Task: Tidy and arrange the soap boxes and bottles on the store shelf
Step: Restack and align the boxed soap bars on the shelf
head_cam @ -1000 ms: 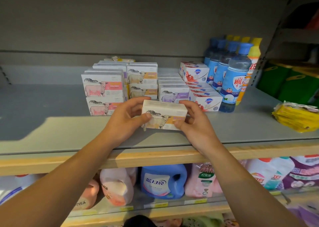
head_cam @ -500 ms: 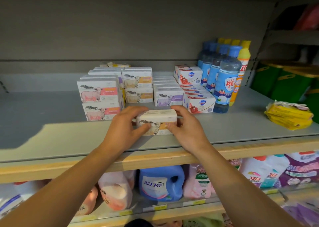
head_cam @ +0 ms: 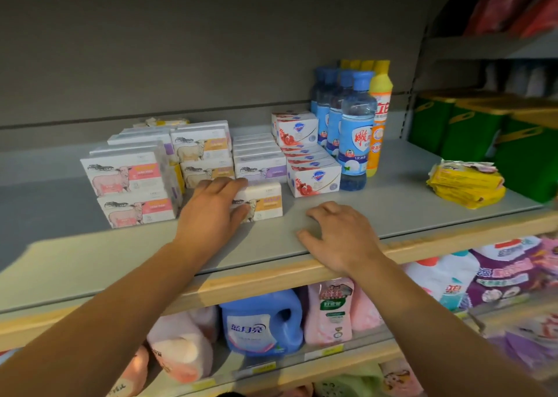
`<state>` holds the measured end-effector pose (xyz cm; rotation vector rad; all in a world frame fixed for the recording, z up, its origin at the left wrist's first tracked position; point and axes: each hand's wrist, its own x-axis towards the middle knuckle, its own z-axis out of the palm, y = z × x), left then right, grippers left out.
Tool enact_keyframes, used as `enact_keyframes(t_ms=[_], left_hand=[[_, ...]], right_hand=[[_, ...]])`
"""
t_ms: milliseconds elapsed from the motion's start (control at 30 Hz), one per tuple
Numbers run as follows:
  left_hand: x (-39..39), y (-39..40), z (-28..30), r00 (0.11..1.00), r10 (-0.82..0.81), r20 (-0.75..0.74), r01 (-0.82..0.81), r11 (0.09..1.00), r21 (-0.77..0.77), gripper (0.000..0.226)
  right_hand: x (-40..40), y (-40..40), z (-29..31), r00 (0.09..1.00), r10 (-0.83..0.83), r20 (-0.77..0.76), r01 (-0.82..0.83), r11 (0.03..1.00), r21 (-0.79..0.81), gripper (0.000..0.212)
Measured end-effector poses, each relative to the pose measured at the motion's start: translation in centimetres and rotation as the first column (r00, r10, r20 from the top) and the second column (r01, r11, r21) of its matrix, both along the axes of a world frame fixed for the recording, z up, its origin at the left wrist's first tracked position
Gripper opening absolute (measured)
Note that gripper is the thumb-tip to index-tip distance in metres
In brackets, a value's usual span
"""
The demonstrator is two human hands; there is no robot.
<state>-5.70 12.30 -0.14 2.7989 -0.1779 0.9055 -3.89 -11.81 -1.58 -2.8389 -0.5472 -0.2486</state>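
A white soap box with an orange label and a sheep picture [head_cam: 265, 200] stands on the grey shelf [head_cam: 392, 206], in front of the stacked orange and purple sheep boxes. My left hand [head_cam: 211, 209] holds its left end, fingers over the top and thumb on the front. My right hand [head_cam: 335, 233] rests on the shelf to the right of the box, apart from it, fingers loosely curled and holding nothing. Pink-label sheep boxes [head_cam: 126, 182] are stacked on the left. White boxes with red fruit [head_cam: 314, 176] and blue bottles [head_cam: 353, 137] stand on the right.
A yellow bottle [head_cam: 380, 110] stands behind the blue ones. Yellow packets [head_cam: 468, 185] lie at the shelf's right end, next to green bins [head_cam: 513, 137]. Below the wooden shelf edge [head_cam: 271, 279] stand a blue detergent jug [head_cam: 262, 321] and pink bottles.
The orange-label box has gone from in front of me, held in both hands, back onto the shelf before the stacks. My right hand has let go and moved right onto the shelf.
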Motion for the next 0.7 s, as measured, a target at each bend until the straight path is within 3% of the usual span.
enact_keyframes(t_ms=[233, 367, 700], left_hand=[[6.1, -2.0, -0.4, 0.997, 0.081, 0.006, -0.08, 0.995, -0.052, 0.047], [8.6, -1.5, -0.5, 0.988, 0.14, -0.07, -0.143, 0.988, -0.052, 0.05], [9.1, -0.8, 0.2, 0.985, 0.111, -0.131, -0.119, 0.992, -0.05, 0.053]], right_hand=[[0.3, 0.1, -0.4, 1.0, -0.003, 0.003, 0.003, 1.0, 0.016, 0.061], [0.5, 0.1, -0.5, 1.0, 0.002, 0.014, -0.002, 1.0, 0.018, 0.062], [0.3, 0.1, -0.3, 1.0, 0.012, 0.009, -0.012, 1.0, 0.025, 0.06]])
